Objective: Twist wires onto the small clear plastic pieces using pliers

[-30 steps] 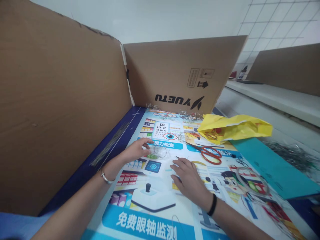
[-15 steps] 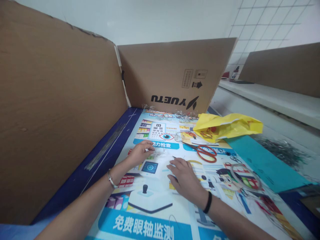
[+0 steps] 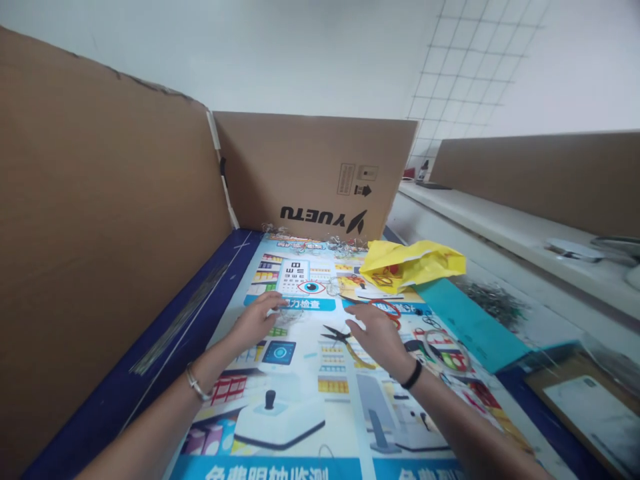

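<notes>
One yellow bag, red scissors beyond right hand.

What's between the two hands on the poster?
Head view: small dark pliers lie on the poster between the left hand and right hand, close beside the right one.

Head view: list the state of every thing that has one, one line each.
Left hand: open, fingertips on wire piece.
Right hand: open, holding nothing.
Pliers: lying on poster, unheld.
Red scissors: lying flat, partly hidden.
Yellow bag: crumpled, lying down.
Cardboard screen: standing upright.
</notes>
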`<act>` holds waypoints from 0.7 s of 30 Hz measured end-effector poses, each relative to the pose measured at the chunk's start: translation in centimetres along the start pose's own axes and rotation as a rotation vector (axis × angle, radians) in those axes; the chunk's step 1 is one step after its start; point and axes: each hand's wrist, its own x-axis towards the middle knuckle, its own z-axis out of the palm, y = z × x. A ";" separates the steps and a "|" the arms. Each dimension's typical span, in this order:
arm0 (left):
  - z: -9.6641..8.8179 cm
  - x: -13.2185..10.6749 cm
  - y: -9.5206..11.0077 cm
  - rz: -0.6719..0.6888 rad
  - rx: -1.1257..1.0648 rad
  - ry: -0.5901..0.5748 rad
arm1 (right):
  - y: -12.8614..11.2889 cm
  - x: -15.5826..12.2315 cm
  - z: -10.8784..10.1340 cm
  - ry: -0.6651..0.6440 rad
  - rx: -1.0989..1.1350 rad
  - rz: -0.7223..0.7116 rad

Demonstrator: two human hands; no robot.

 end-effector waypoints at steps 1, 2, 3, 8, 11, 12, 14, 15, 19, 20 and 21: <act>0.0 -0.2 0.1 -0.008 -0.011 0.005 | 0.4 0.7 -0.2 0.008 -0.003 0.003; -0.1 -0.4 0.2 -0.017 -0.021 0.019 | 0.8 1.4 -0.3 0.015 -0.007 0.000; -0.1 -0.6 0.2 -0.030 -0.032 0.048 | 1.2 2.2 -0.3 0.016 -0.009 -0.007; -0.2 -1.2 0.1 -0.119 -0.098 0.297 | 3.1 5.8 0.9 -0.032 -0.023 -0.091; -0.1 -1.2 -0.5 -0.145 -0.128 0.355 | 4.2 6.9 1.9 -0.091 -0.042 -0.138; 0.0 -1.2 -0.6 -0.153 -0.136 0.358 | 4.5 7.2 2.2 -0.101 -0.053 -0.142; 0.2 -1.1 -1.0 -0.169 -0.152 0.357 | 5.2 7.6 2.7 -0.107 -0.081 -0.131; 0.3 -1.1 -1.1 -0.174 -0.159 0.354 | 5.4 7.7 2.9 -0.108 -0.094 -0.121; 0.5 -1.2 -1.5 -0.181 -0.163 0.342 | 6.1 8.4 3.4 -0.140 -0.115 -0.122; 0.5 -1.1 -1.6 -0.186 -0.160 0.343 | 6.2 8.6 3.4 -0.149 -0.113 -0.130; 0.5 -1.1 -1.6 -0.193 -0.158 0.347 | 6.2 8.7 3.5 -0.156 -0.110 -0.137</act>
